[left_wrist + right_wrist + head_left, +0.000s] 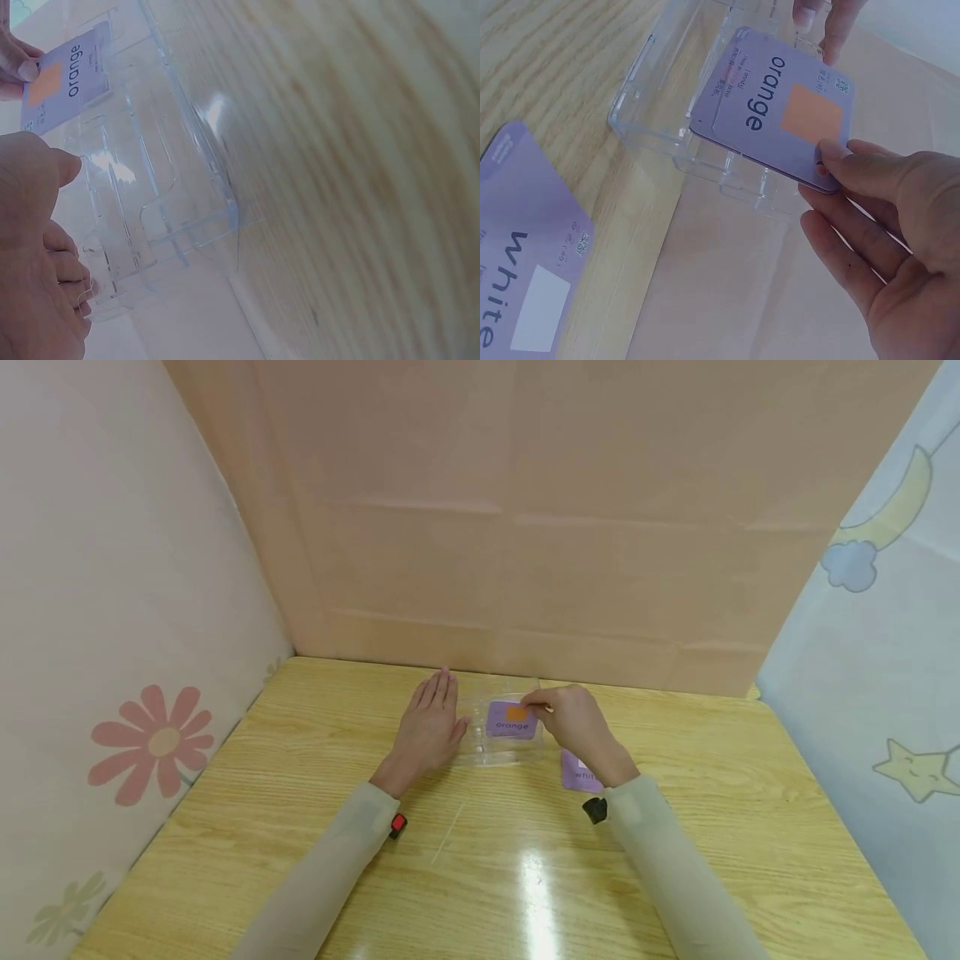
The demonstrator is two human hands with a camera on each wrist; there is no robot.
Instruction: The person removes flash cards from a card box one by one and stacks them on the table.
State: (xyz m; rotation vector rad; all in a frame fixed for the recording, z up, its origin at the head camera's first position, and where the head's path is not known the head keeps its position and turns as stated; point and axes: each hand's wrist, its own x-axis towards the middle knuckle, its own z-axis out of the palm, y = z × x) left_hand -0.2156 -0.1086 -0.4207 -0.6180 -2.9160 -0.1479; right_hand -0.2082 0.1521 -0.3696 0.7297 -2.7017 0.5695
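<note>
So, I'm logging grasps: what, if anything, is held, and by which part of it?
The orange card, pinched at its top right corner by the right hand. The left hand, by the box, grips nothing.

On my right wrist feed, I read "orange" on the upper-centre purple card (772,109) and "white" on the lower-left card (536,217).

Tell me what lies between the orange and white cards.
From the orange card, part of the clear plastic box, then bare wooden tabletop up to the white card; the right wrist view shows this.
</note>
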